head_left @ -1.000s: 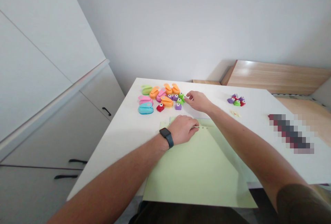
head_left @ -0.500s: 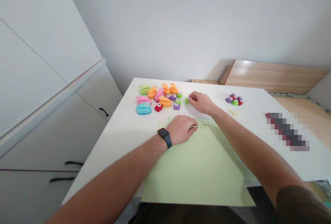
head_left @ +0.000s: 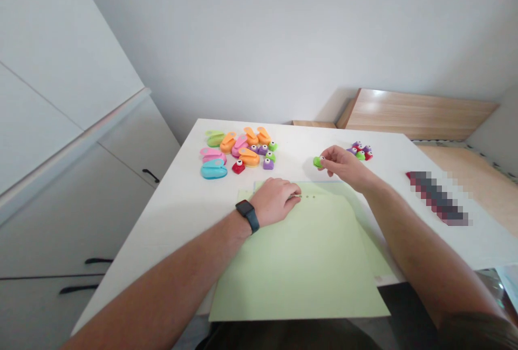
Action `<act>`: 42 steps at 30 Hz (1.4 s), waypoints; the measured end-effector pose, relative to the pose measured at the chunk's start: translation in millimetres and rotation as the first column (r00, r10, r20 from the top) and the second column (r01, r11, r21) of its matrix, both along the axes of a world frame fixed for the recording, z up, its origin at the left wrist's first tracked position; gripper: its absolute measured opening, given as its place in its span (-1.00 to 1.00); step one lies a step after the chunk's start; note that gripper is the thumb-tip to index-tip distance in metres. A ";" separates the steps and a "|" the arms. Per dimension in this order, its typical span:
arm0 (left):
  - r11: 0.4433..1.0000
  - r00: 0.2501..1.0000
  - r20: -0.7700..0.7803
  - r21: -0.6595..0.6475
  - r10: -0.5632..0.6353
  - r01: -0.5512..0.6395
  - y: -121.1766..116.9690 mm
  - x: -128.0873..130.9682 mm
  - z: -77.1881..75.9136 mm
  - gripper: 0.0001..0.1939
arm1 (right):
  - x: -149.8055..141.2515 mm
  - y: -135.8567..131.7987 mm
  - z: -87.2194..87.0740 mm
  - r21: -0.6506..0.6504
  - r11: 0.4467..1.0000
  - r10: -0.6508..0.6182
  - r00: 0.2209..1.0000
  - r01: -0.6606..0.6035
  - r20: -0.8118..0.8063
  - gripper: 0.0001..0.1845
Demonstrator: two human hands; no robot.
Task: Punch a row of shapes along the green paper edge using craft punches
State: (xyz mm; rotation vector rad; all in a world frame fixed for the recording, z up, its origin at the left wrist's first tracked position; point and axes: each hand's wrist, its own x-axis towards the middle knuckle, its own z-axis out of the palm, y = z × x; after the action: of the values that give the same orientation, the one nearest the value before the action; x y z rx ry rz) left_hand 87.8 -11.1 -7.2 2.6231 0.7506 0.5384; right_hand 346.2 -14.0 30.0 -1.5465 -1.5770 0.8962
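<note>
My right hand (head_left: 343,165) pinches a small green craft punch (head_left: 318,162) with a white round button, held a little above the table. My left hand (head_left: 275,200) lies over the top part of a pale green sheet of paper (head_left: 299,263), its thumb and fingers closed on the paper. A short row of punched holes (head_left: 307,197) shows just right of those fingertips. The sheet's lower edge hangs over the table's front edge. Beyond my left hand stand several small punches, among them a red punch (head_left: 238,166) and a purple punch (head_left: 268,164).
Larger lever punches crowd the table's back left, with a blue one (head_left: 214,169) nearest me. Another cluster of small punches (head_left: 360,151) sits behind my right hand. A blurred-out dark item (head_left: 437,199) lies at the right. Cabinets (head_left: 121,177) stand left of the white table (head_left: 162,215).
My right hand has taken the green punch from the group of small punches and carried it to the right. My left hand keeps its place on the paper. The view has shifted slightly.
</note>
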 end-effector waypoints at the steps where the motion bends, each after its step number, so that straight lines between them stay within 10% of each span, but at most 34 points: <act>1: 1.000 1.000 -0.002 -0.003 0.000 0.000 0.1 0.1 -0.1 -0.81 | 0.3 -1.1 -1.7 0.001 1.000 -0.010 0.999 0.010 -0.039 -0.67; 28: 1.000 1.000 0.005 -0.027 -0.006 0.006 2.0 2.0 0.3 -0.80 | -7.4 -24.2 -19.1 0.035 0.993 0.109 0.994 -0.110 0.030 -0.49; 42: 0.996 0.997 0.034 -0.053 0.071 -0.070 9.5 -1.9 -1.5 -0.83 | 2.0 -33.7 10.7 -0.130 0.946 0.322 0.910 -0.298 0.260 -0.51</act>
State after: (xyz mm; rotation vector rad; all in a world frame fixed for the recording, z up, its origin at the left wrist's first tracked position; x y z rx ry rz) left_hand 85.9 -1.6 -8.6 2.5403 0.8373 0.5760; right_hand 348.1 -47.7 40.7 -1.5607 -2.0547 0.9602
